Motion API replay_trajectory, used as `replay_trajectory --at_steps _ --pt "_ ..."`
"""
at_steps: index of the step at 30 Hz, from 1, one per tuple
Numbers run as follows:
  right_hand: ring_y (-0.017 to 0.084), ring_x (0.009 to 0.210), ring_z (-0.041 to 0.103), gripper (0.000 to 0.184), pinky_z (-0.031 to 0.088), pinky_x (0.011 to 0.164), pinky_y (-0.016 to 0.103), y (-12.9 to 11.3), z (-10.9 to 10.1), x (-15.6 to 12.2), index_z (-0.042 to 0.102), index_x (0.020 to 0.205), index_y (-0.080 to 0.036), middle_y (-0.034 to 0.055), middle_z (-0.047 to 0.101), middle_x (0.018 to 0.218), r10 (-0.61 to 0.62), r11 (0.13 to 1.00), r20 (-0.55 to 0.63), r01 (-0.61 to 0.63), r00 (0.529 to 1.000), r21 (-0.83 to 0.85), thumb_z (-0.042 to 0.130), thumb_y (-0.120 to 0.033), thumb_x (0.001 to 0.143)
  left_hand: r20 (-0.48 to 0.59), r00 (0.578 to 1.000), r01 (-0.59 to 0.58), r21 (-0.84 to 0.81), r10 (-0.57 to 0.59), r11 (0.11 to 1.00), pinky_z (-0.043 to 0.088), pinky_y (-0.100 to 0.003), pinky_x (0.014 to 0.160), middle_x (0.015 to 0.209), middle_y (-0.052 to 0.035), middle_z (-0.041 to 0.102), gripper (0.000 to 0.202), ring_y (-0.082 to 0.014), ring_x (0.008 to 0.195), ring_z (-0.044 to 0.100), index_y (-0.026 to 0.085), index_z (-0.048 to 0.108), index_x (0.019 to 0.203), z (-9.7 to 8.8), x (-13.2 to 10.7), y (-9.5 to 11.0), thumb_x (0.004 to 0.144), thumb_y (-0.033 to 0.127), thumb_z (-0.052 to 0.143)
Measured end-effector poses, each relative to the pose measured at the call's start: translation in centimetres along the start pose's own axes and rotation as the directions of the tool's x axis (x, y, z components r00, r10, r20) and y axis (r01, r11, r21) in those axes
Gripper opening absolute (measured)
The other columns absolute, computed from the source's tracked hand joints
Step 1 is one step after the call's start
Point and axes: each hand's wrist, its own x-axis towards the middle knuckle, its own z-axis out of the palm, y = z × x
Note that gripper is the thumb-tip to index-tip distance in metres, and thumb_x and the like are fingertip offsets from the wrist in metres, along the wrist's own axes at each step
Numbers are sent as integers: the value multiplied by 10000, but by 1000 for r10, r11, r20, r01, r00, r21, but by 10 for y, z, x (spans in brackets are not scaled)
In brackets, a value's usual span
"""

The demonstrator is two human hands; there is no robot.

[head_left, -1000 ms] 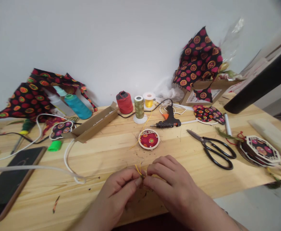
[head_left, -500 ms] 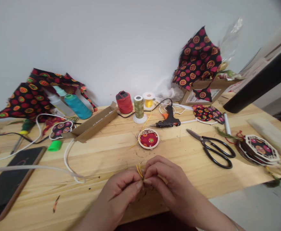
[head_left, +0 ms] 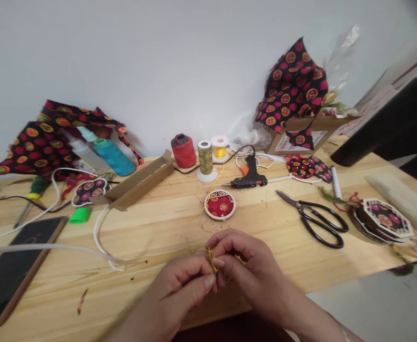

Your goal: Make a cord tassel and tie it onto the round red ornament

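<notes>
Close to the table's near edge, my left hand [head_left: 187,285] and my right hand [head_left: 246,263] meet fingertip to fingertip. Between them shows a thin yellow cord [head_left: 210,258]. My left thumb and forefinger pinch its lower part, which my fingers mostly hide. The thumb and fingers of my right hand close on the cord just above. Beyond my hands lies a round ornament [head_left: 220,205] with red patterned fabric in a pale wooden frame. A yellow strand from the yellow spool [head_left: 220,148] runs across its left side.
Black-handled scissors [head_left: 315,218] lie to the right, near a stack of octagonal ornaments [head_left: 386,221]. A glue gun [head_left: 249,173] rests behind the round ornament. Thread spools [head_left: 205,159] stand by the wall. On the left are a phone [head_left: 15,270], white cables and a green cap [head_left: 80,215].
My right fingers have shifted over the yellow cord and now bend it; its ends stood up loose between my hands before. The left hand keeps its pinch.
</notes>
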Motion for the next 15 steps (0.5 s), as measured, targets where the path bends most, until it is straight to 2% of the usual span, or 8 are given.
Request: replay_trajectory --at_steps 4,15 --pt "52 548 539 136 464 550 190 3 0 0 551 720 -172 -11 550 805 -33 999 -3 33 999 22 534 -95 831 13 1000 16 -78 -15 997 258 -233 522 624 42 469 153 -105 552 333 179 611 691 -1 1 -4 818 225 539" --pt "60 578 556 115 464 560 208 12 2 -2 502 759 -175 2 550 833 5 996 -7 -5 1000 89 520 -148 870 11 1000 7 -197 -5 980 234 -234 499 628 31 483 159 -104 547 330 177 634 688 -2 2 -15 811 240 555"
